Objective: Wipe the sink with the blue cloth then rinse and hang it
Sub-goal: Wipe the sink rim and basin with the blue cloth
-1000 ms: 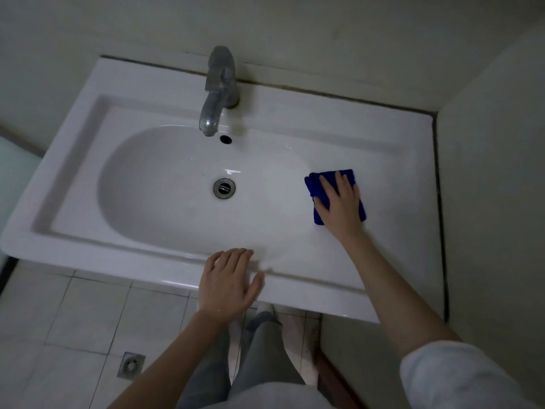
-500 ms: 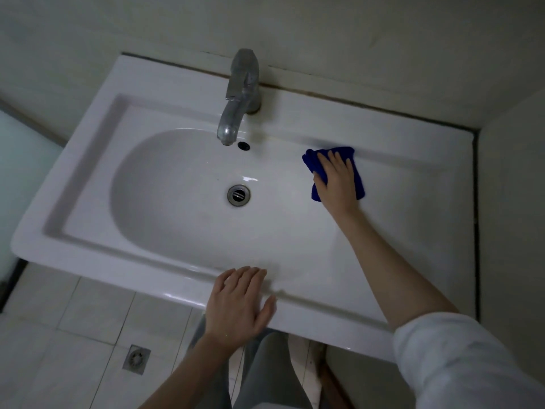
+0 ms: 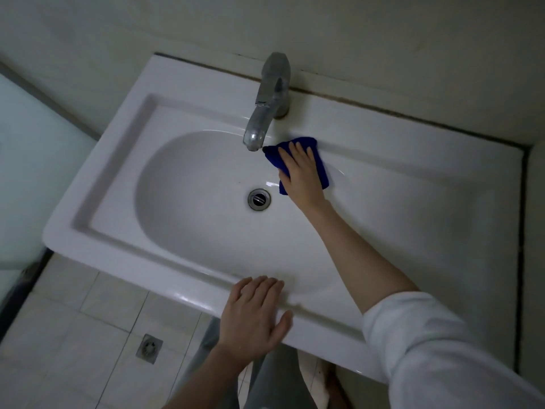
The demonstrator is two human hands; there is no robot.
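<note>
The left hand (image 3: 253,315) lies flat and empty on the sink (image 3: 124,255) front rim, apparently as a brace, while the right hand (image 3: 300,172) presses the blue cloth (image 3: 320,169) against the basin wall beside the tap (image 3: 265,113), wiping.

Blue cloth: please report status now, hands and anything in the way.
Right hand flat on blue cloth, pressing it on sink wall beside tap. Left hand open, resting on front rim. Tap spout close to cloth; no water visible.
</note>
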